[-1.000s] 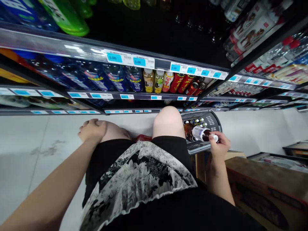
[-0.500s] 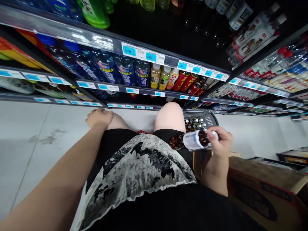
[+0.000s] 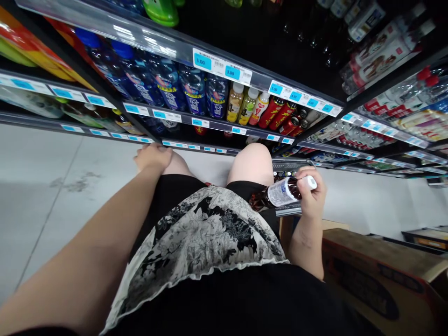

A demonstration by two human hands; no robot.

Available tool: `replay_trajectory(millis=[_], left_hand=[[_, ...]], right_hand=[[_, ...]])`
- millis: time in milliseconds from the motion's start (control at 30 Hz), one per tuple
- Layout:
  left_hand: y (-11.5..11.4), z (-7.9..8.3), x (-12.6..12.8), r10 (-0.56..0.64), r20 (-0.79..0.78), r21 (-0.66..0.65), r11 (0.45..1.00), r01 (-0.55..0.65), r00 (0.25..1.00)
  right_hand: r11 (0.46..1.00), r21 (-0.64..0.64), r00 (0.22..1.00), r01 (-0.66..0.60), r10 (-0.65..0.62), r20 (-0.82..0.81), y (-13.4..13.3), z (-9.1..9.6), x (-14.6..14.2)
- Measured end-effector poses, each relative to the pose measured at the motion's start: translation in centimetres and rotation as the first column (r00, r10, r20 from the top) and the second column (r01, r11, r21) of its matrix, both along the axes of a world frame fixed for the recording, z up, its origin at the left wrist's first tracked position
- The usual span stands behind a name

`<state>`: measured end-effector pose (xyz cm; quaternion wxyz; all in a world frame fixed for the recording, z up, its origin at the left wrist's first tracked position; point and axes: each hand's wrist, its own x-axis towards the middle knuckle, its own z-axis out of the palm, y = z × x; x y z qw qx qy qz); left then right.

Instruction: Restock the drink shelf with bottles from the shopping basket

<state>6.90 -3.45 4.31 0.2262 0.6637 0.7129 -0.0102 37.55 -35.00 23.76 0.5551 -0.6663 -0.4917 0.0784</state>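
Note:
My right hand (image 3: 312,193) is closed round the neck of a bottle of dark brown drink (image 3: 276,195) with a white label and white cap, held on its side over my right thigh. Just behind it sits a grey plastic crate (image 3: 289,164) with several more capped bottles. My left hand (image 3: 153,155) rests palm down on my left knee, fingers curled over it, holding nothing. I am crouched facing the drinks shelves.
Shelves (image 3: 182,116) with blue price tags hold blue bottles (image 3: 194,91), yellow juice bottles (image 3: 235,101) and red cans (image 3: 280,114). Brown cardboard boxes (image 3: 378,275) stand at my right. Pale tiled floor (image 3: 45,186) lies to the left.
My right hand lifted the bottle out of the crate and brought it left and up, over my right thigh. The view tilted upward a little. My left hand stayed on my knee.

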Motion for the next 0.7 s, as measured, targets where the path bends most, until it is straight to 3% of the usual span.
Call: replay_trajectory(millis=[433,567,700], left_hand=[[0.0,0.0,-0.9,0.030,0.054,-0.026,0.999,-0.029,0.998],[0.2,-0.4,-1.2,0.048,0.091,-0.025,0.999,-0.046,0.995],[0.2,-0.4,-1.2,0.044,0.101,-0.015,0.999,-0.043,0.994]], right_hand=[[0.982,-0.013,0.962,-0.188,0.182,-0.205,0.9,-1.2,-3.7],[0.991,-0.021,0.967,-0.133,0.126,-0.224,2.2,-1.3,-4.5],[0.989,-0.141,0.990,-0.039,0.019,-0.138,3.7,-1.5,-5.0]])
